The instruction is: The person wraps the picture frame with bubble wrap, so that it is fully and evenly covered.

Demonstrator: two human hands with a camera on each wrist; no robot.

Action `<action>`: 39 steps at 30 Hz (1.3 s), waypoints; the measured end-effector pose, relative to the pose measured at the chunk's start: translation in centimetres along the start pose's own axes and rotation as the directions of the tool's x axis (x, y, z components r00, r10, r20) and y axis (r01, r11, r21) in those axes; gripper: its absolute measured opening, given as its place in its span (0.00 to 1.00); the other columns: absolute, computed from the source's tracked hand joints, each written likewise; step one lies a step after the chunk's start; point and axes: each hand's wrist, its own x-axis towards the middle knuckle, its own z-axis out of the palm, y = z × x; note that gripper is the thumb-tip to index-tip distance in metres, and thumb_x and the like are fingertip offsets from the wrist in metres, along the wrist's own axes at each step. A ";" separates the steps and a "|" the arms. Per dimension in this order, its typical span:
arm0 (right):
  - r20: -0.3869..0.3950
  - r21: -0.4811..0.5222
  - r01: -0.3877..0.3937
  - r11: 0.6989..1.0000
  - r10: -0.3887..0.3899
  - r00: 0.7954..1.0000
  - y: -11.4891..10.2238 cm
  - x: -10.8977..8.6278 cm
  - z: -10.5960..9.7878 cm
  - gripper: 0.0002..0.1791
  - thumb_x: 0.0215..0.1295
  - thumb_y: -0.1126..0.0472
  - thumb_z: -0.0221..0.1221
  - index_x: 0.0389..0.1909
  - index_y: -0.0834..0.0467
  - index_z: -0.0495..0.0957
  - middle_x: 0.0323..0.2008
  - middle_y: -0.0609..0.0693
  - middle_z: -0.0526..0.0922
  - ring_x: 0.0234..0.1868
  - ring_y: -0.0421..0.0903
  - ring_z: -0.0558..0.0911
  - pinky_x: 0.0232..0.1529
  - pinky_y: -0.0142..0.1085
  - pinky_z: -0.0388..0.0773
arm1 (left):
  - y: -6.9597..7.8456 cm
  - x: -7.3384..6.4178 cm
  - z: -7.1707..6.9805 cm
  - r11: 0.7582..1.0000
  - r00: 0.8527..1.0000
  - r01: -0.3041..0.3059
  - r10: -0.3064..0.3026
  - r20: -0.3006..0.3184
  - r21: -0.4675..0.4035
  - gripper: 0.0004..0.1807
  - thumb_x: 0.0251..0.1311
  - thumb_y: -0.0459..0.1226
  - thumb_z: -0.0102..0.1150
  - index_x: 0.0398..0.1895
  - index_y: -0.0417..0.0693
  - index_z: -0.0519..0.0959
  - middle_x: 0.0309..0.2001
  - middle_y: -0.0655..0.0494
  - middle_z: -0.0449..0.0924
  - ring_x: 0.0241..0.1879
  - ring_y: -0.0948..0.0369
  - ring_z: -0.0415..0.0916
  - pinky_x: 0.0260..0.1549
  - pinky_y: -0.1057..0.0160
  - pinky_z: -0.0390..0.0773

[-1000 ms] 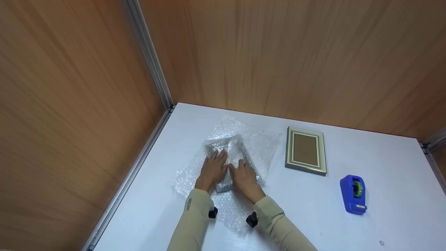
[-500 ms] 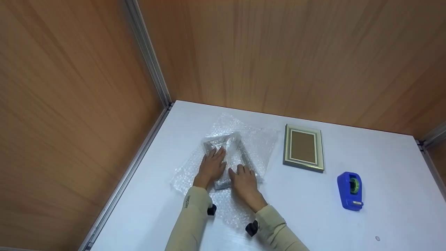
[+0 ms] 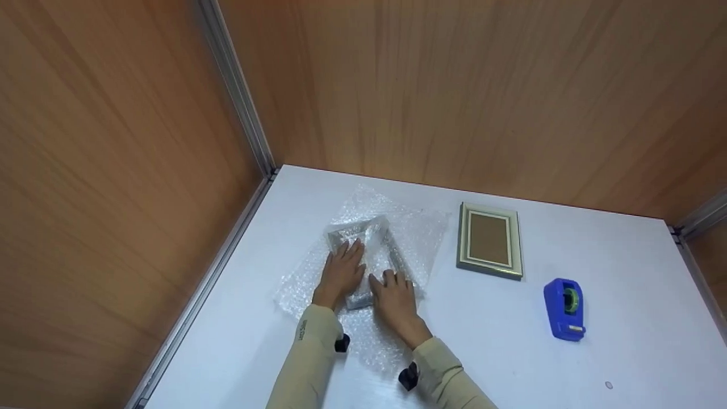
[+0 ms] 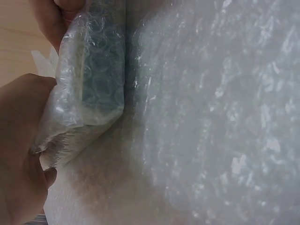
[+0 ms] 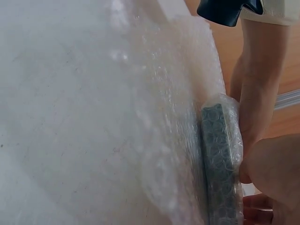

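Centrally, a wrapped rectangular object (image 4: 103, 70) is lying on the white table (image 3: 613, 261), its dark side showing dimly through bubble wrap (image 3: 417, 241); from my remote station I am making out little of its upper face, which film, glare and both hands are covering. The left hand (image 3: 339, 275) is resting on that face, fingers extended and slightly spread. The right hand (image 3: 396, 298) is touching the wrap beside it, fingers bent; their tips are hiding from me, so I cannot tell whether they are pinching film. In the left wrist view, the top border is cutting off both object and right hand. Well apart to the right, a picture frame (image 3: 489, 240) is lying flat; farther right, a blue tape dispenser (image 3: 562, 309) is partly concealing its green roll (image 3: 571, 300).
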 end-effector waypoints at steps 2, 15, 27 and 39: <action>0.003 0.000 0.004 1.000 -0.004 1.000 0.0 0.0 0.0 0.16 0.62 0.56 0.55 0.51 0.51 0.78 0.43 0.57 0.74 0.42 0.55 0.70 0.35 0.45 0.69 | 0.0 -0.2 0.1 1.000 1.000 -0.005 0.005 -0.028 0.001 0.28 0.67 0.44 0.43 0.68 0.47 0.59 0.70 0.54 0.55 0.69 0.49 0.49 0.62 0.40 0.54; 0.017 0.066 0.007 0.998 -0.008 1.000 0.3 0.5 -1.3 0.15 0.61 0.59 0.56 0.48 0.55 0.79 0.43 0.58 0.76 0.44 0.55 0.74 0.40 0.47 0.73 | 0.4 0.0 -0.2 0.999 0.992 -0.005 0.001 -0.128 -0.032 0.28 0.64 0.44 0.50 0.66 0.47 0.63 0.69 0.54 0.57 0.68 0.49 0.50 0.59 0.37 0.58; -0.011 0.141 -0.036 0.989 0.038 0.999 0.6 0.5 -1.3 0.15 0.59 0.61 0.58 0.48 0.56 0.80 0.45 0.56 0.77 0.47 0.55 0.73 0.44 0.46 0.70 | 0.3 -0.3 -0.2 0.984 0.978 0.029 -0.064 -0.201 -0.176 0.28 0.65 0.45 0.49 0.65 0.44 0.64 0.68 0.49 0.59 0.67 0.44 0.51 0.63 0.45 0.57; -0.021 0.291 -0.214 0.933 0.230 0.973 2.2 0.7 -1.6 0.20 0.61 0.62 0.54 0.55 0.57 0.73 0.52 0.55 0.73 0.52 0.53 0.70 0.49 0.46 0.68 | 0.1 -1.2 -0.9 0.801 0.891 0.133 -0.355 -0.284 -0.584 0.24 0.68 0.35 0.42 0.67 0.40 0.60 0.66 0.41 0.58 0.66 0.44 0.53 0.65 0.49 0.54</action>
